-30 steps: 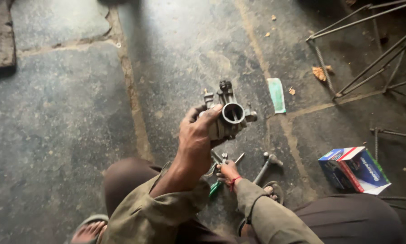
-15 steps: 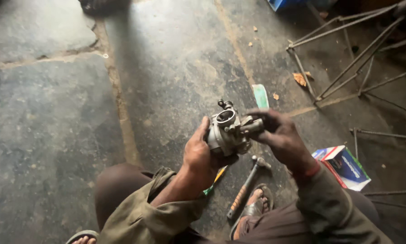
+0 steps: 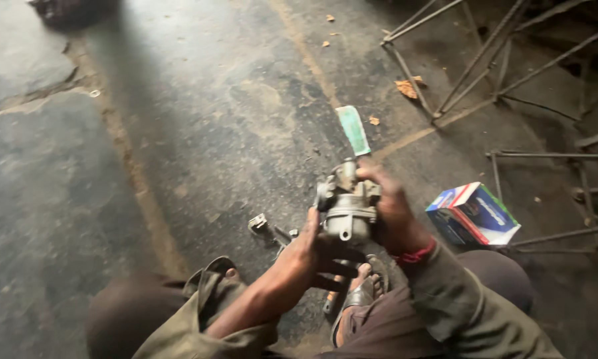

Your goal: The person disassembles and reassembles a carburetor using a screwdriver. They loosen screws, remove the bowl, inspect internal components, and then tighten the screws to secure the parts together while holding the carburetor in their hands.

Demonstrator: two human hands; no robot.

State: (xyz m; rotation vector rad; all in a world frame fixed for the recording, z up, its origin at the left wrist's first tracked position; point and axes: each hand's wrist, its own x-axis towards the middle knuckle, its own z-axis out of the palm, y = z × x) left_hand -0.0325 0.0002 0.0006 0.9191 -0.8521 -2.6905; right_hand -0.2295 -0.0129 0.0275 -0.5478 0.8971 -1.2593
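Observation:
A grey metal carburetor is held over the concrete floor in front of my knees. My left hand grips it from below and on the left, fingers curled under the bowl. My right hand wraps its right side and top, a red thread around that wrist. Both sleeves are olive. A small metal part and other small tools lie on the floor just left of and under the hands, partly hidden.
A blue, red and white cardboard box lies on the floor to the right. A pale green strip lies beyond the carburetor. Thin metal rod frames stand at the upper right. My sandalled foot is under the hands.
My right hand came up from the floor and took hold of the carburetor's right side. The carburetor has been turned over and lowered closer to my knees.

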